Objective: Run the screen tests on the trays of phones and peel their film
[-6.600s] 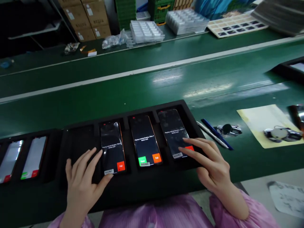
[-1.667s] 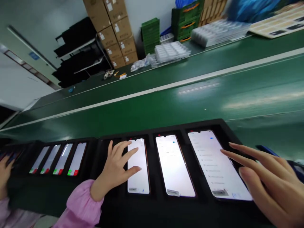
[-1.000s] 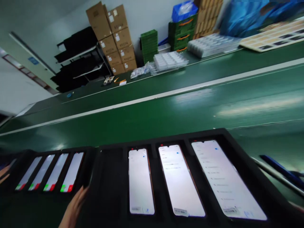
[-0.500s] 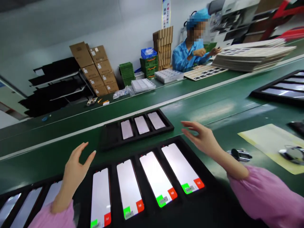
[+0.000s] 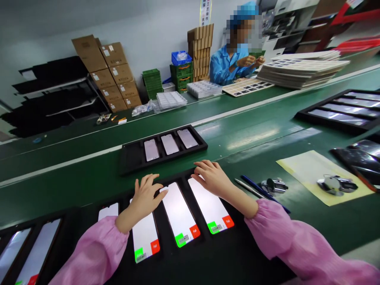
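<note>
Our grip was loose: the left hand (image 5: 142, 204) had its fingers and thumb apart, the right hand (image 5: 212, 180) was curled with its thumb away from its fingers, and we saw nothing clamped in either. Whether any fingertip touched glass, we could not tell. The left hand was over the upper part of the 2nd phone (image 5: 145, 235) from the left in the near tray (image 5: 166, 233), its thumb by the top corner of the 3rd phone (image 5: 179, 209); the right hand covered the top of the 4th phone (image 5: 209, 206). We judged that this arched posture kept the lower screens in sight. The 1st phone (image 5: 108, 210) sat at the near tray's left end, partly behind our left sleeve (image 5: 92, 247). All 4 lay face up in separate recesses, probably to stop them knocking together, with 3 red squares (image 5: 195, 230) showing at the ends nearest us, seemingly for easy reading. Just beyond the near tray, the far tray (image 5: 130, 158) held 3 duller phones (image 5: 170, 144), perhaps set back to give our arms room. Right of the near tray, a blue pen (image 5: 264, 192) lay beside a white pen (image 5: 249, 188), likely there to be handy without covering any screen.
</note>
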A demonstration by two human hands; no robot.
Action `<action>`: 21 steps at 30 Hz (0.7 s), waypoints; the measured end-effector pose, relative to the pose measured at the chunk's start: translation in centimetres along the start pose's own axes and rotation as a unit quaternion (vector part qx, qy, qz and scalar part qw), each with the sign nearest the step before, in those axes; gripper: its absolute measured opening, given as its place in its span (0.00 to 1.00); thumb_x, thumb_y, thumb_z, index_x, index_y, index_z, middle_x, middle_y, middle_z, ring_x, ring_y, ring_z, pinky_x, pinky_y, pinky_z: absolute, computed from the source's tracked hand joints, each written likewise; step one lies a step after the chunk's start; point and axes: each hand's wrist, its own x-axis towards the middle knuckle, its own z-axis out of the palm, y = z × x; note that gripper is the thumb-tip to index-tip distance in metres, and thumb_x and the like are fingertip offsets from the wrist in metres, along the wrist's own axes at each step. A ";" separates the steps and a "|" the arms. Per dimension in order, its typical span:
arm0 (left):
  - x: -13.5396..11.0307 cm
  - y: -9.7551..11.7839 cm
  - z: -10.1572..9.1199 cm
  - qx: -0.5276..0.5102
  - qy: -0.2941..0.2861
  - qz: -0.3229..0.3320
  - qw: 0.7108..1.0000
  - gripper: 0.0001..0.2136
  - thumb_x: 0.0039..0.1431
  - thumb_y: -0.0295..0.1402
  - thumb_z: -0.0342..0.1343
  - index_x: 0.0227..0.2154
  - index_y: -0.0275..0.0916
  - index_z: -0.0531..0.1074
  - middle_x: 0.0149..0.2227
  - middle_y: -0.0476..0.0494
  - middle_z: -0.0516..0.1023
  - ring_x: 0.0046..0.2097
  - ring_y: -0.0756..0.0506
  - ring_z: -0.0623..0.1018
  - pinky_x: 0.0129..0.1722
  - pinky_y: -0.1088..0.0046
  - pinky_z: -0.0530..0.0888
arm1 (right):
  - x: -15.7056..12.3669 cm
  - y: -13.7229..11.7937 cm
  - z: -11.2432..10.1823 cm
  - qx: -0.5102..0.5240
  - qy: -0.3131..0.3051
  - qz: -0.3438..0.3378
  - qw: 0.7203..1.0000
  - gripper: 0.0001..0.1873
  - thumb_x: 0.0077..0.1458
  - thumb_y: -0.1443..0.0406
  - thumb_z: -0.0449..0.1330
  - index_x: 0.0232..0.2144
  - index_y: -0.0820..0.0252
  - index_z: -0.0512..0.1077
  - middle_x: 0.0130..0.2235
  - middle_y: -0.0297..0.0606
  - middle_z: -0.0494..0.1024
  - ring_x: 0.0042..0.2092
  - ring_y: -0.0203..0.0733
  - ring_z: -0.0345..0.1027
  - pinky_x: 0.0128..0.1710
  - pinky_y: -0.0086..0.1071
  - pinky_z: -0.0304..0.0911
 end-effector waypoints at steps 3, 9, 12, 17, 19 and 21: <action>0.2 1.3 0.9 0.007 0.003 -0.012 1.000 0.13 0.72 0.42 0.55 0.50 0.49 0.81 0.66 0.38 0.73 0.71 0.29 0.64 0.66 0.19 0.55 | -0.2 -0.4 -0.2 -0.002 0.000 -0.002 1.000 0.17 0.73 0.55 0.58 0.39 0.60 0.79 0.61 0.47 0.77 0.62 0.54 0.67 0.58 0.51 0.66; 0.3 2.7 0.2 0.027 -0.012 -0.023 0.999 0.13 0.71 0.44 0.57 0.47 0.47 0.83 0.63 0.37 0.75 0.71 0.28 0.64 0.67 0.16 0.50 | 0.2 0.0 0.7 0.046 -0.009 -0.020 0.999 0.15 0.71 0.58 0.59 0.36 0.55 0.83 0.65 0.46 0.74 0.64 0.60 0.64 0.56 0.53 0.62; 0.0 4.2 -0.7 0.060 0.033 0.003 0.998 0.13 0.71 0.43 0.57 0.49 0.44 0.82 0.64 0.35 0.75 0.72 0.27 0.63 0.69 0.17 0.41 | 0.5 0.9 1.4 0.085 -0.009 -0.030 0.996 0.11 0.69 0.61 0.62 0.35 0.52 0.83 0.63 0.41 0.77 0.61 0.57 0.66 0.55 0.52 0.63; -1.6 8.4 -0.3 0.071 0.132 0.144 0.978 0.13 0.73 0.40 0.55 0.54 0.42 0.77 0.57 0.38 0.81 0.61 0.32 0.75 0.69 0.27 0.56 | -1.6 1.4 -0.5 0.139 0.016 -0.080 0.987 0.11 0.70 0.62 0.60 0.36 0.54 0.81 0.62 0.43 0.76 0.59 0.54 0.67 0.57 0.54 0.60; -2.4 10.2 0.6 0.023 0.115 0.177 0.977 0.17 0.73 0.44 0.57 0.57 0.41 0.75 0.56 0.38 0.81 0.58 0.34 0.78 0.66 0.34 0.64 | -4.2 0.6 -2.3 0.156 0.021 -0.112 0.981 0.11 0.71 0.63 0.58 0.37 0.55 0.79 0.58 0.44 0.78 0.55 0.50 0.68 0.56 0.51 0.60; -3.4 11.9 1.5 -0.032 0.100 0.222 0.969 0.17 0.72 0.45 0.57 0.55 0.40 0.74 0.52 0.39 0.82 0.54 0.37 0.79 0.63 0.43 0.69 | -7.6 -0.7 -4.1 0.177 0.013 -0.149 0.973 0.10 0.72 0.64 0.57 0.38 0.55 0.78 0.50 0.41 0.80 0.48 0.45 0.69 0.52 0.45 0.62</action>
